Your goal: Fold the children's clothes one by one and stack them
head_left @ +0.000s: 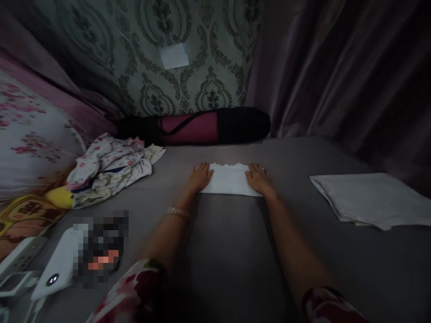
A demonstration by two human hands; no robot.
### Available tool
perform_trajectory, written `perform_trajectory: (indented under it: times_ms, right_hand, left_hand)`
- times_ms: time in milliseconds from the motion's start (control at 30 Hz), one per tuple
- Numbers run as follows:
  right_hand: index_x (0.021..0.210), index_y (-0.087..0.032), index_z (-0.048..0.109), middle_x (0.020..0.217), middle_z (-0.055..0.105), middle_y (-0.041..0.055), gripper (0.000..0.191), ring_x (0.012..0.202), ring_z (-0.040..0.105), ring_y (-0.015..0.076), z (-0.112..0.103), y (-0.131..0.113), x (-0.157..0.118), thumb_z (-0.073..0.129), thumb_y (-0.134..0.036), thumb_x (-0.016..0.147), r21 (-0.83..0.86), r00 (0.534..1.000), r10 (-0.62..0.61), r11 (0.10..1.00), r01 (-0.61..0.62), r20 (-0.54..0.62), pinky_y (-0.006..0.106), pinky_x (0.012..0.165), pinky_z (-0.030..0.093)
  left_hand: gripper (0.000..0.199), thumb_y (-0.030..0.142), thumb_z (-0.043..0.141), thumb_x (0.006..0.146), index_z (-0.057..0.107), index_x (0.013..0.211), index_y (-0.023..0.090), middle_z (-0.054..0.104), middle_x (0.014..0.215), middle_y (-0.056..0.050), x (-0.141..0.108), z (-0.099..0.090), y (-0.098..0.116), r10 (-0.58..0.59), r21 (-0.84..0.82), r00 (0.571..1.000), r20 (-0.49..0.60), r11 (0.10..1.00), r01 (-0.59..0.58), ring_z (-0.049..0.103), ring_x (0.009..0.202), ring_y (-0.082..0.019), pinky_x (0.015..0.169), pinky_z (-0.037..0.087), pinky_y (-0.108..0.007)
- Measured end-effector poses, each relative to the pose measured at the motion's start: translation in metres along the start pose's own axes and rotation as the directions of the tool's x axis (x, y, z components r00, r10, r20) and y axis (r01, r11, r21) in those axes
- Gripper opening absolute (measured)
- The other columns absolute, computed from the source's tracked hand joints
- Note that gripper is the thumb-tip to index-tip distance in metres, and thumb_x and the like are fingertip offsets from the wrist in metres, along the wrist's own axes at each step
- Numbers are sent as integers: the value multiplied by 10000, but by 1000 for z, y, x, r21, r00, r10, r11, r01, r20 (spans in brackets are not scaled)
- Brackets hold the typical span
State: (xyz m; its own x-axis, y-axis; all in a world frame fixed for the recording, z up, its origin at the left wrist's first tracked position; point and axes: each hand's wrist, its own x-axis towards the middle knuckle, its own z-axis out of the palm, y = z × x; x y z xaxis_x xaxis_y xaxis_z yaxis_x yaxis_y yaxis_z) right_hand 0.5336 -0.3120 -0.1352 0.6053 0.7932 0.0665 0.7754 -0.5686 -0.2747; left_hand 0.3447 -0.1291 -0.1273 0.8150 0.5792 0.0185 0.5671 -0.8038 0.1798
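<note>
A white folded cloth (pixel 229 180), likely a garment, lies flat on the grey bed sheet (pixel 222 233) in front of me. Its far edge looks slightly frilled. My left hand (pixel 202 176) rests flat on its left end, fingers stretched forward. On the right end, my right hand (pixel 257 178) presses down in the same way, palm down with fingers extended. Neither hand grips the cloth. To the right lies another white folded cloth (pixel 370 197), larger and apart from my hands.
A pile of printed clothes (pixel 111 170) sits at the left, by a floral pillow (pixel 33 143). Nearer are a yellow cushion (pixel 33 215), a white power bank (pixel 60 260) and a power strip (pixel 23 258). A black and pink long bag (pixel 191 128) lies along the wall.
</note>
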Motion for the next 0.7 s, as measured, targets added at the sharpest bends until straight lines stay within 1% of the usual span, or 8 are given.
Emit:
perform_trajectory:
  times_ms: [67, 133, 200, 300, 367, 467, 567, 700]
  right_hand:
    - [1358, -120, 495, 1431, 491, 148, 451, 1330, 400, 292, 0, 5, 4, 321, -300, 983, -5, 999, -29, 1000, 29, -20, 478, 1090, 275]
    - [1300, -140, 553, 1344, 570, 139, 399, 1253, 483, 269, -1, 11, 8, 364, -250, 967, 1, 997, -65, 998, 65, -33, 417, 1048, 326]
    - [1256, -166, 594, 1282, 614, 124, 371, 1193, 532, 251, -2, 15, 11, 380, -211, 957, 10, 995, -81, 997, 82, -53, 388, 1020, 344]
    - [1214, -205, 629, 1234, 636, 110, 350, 1158, 549, 256, -5, 17, 13, 402, -196, 947, 14, 994, -68, 997, 70, -86, 416, 1016, 329]
    - [1213, -213, 634, 1222, 635, 109, 348, 1151, 541, 268, -6, 16, 13, 421, -195, 939, 9, 994, -43, 999, 44, -96, 444, 1024, 309]
    - [1255, -207, 614, 1237, 614, 119, 372, 1161, 508, 286, -9, 12, 12, 432, -194, 931, -10, 994, -19, 1000, 18, -111, 458, 1026, 290]
    - [1271, -210, 605, 1249, 590, 129, 381, 1164, 477, 300, -11, 9, 11, 438, -199, 928, -27, 994, -8, 1000, 5, -107, 442, 981, 319]
    - [1229, -226, 637, 1228, 583, 131, 353, 1161, 462, 305, -15, 7, 11, 454, -200, 928, -31, 997, 8, 999, -11, -82, 422, 942, 341]
  left_hand:
    - [489, 377, 262, 998, 424, 1400, 150, 434, 1485, -134, 7, -9, -8, 39, -11, 999, 20, 999, -39, 352, 1397, -262, 1156, 189, -543]
    - [418, 324, 336, 976, 501, 1332, 180, 522, 1412, -114, 16, -20, -16, 70, -3, 995, 74, 998, -70, 457, 1316, -252, 1136, 232, -541]
    - [360, 253, 423, 926, 587, 1240, 184, 604, 1315, -102, 27, -30, -21, 77, 31, 986, 151, 996, -83, 537, 1221, -245, 1092, 319, -480]
    - [307, 179, 523, 830, 674, 1096, 165, 696, 1128, -91, 42, -43, -25, 83, 68, 969, 231, 993, -101, 618, 1047, -226, 939, 440, -344]
    - [282, 168, 562, 784, 701, 1029, 170, 720, 1030, -72, 50, -47, -25, 96, 65, 965, 246, 991, -115, 638, 944, -201, 841, 460, -280]
    - [269, 161, 598, 737, 721, 976, 178, 727, 973, -51, 57, -50, -25, 119, 49, 958, 261, 990, -136, 638, 869, -176, 755, 453, -233]
    - [257, 155, 608, 718, 732, 942, 175, 729, 936, -48, 60, -50, -25, 130, 28, 954, 268, 989, -143, 638, 831, -169, 712, 447, -224]
    - [189, 169, 604, 723, 732, 862, 158, 720, 852, -51, 57, -48, -26, 132, 1, 959, 253, 991, -136, 628, 774, -167, 675, 437, -230]
